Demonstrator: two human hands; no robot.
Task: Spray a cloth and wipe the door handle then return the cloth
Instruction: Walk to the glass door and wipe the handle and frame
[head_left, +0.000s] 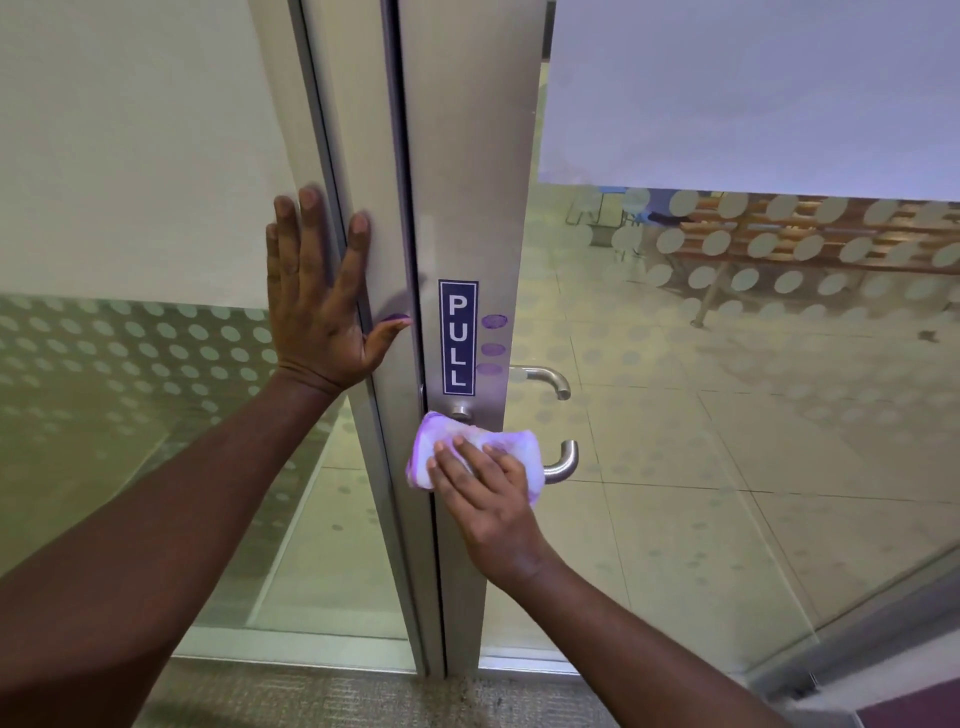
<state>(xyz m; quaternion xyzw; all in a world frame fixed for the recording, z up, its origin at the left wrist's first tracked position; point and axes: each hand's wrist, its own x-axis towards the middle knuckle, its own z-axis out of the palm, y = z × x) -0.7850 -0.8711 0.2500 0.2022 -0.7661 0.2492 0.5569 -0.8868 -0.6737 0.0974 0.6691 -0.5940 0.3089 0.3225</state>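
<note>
Fingers (457, 460) of the right hand (488, 499) spread flat over a folded purple-and-white cloth (498, 441), pressing it around the near end of the steel lever door handle (563, 462); no pinch, more a flat palm-down press with the cloth wrapped over the bar. Only the curved outer end of the handle showing past the cloth, the rest covered. Fingers (304, 244) of the left hand (317, 312) splayed wide and laid flat against the aluminium door frame (358, 156), holding nothing, apparently bracing the door. Just above the cloth, a round lock cylinder (460, 413), then a blue PULL sign (457, 338) with 3 purple dots (493, 345) beside it. Through the glass door (727, 415), a 2nd lever (545, 376) on the far side. No spray bottle anywhere in view, and whether the cloth is damp cannot be told. Judged from this: spraying most likely done, wiping in hand, with the handle's outer end not yet covered. Left to do: finishing the wipe and returning the cloth, to a place not visible here.
</note>
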